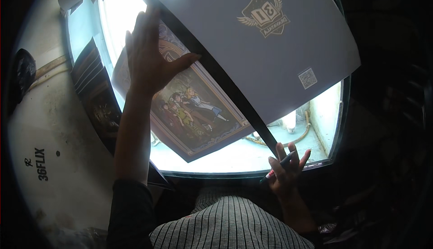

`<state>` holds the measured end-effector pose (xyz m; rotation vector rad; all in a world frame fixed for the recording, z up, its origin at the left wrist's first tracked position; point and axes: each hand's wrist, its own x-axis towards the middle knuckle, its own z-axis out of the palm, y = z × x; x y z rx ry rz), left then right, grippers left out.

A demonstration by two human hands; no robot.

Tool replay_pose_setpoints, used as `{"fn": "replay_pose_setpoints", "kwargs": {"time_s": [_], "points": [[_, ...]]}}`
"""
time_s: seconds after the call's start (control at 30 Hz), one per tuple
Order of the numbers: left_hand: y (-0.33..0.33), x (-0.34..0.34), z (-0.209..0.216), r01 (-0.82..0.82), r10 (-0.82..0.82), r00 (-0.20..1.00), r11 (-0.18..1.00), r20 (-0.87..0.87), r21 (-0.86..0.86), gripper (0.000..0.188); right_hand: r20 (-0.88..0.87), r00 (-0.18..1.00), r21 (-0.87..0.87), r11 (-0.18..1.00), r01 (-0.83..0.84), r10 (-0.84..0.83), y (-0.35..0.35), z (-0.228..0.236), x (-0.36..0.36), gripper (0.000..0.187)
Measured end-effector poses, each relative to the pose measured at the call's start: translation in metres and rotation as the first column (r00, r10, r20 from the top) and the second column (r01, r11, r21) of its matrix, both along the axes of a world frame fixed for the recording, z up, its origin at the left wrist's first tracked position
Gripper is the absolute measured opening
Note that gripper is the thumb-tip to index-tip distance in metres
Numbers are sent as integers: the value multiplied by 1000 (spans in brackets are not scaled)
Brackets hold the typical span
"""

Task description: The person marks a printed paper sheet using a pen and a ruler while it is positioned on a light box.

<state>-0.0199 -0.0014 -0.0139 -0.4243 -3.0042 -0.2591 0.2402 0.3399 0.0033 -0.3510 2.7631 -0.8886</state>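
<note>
A long dark straightedge [216, 75] lies slantwise across a large printed sheet [279, 86] on a lit glass-topped box. Left of the straightedge the sheet shows a framed picture [194, 105] of cartoon figures; to its right is a plain greyish area with a winged crest and a square code. My left hand [151, 59] is open, its fingers stretched toward the straightedge's far end and its thumb reaching over the dark strip. At the near end, my right hand [288, 168] grips a slim dark pen-like tool [275, 170] with a reddish part; its fingertips are beside the straightedge.
The bright glass box [216, 168] has a dark rim, with a cable [306, 129] and a lamp showing inside. Dark printed sheets [97, 91] lie along its left side. A stained pale surface [58, 127] with a black bundle [22, 75] is farther left.
</note>
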Motion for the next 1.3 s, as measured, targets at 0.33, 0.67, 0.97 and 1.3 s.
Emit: {"fn": "replay_pose_setpoints", "kwargs": {"time_s": [0.33, 0.67, 0.97, 1.3], "points": [[-2, -1, 0, 44, -45, 999, 998, 25, 39, 108, 32, 999, 12, 1000, 15, -15, -1, 1, -1, 30], [1, -4, 3, 58, -60, 996, 998, 66, 38, 106, -19, 999, 30, 999, 39, -39, -4, -4, 0, 29], [-6, -4, -3, 97, -98, 995, 995, 31, 28, 102, -12, 1000, 23, 1000, 0, 0, 1, -5, 1, 21], [-11, -4, -5, 102, -102, 995, 995, 10, -14, 102, -8, 1000, 12, 1000, -1, 1, 2, -5, 3, 22]]}}
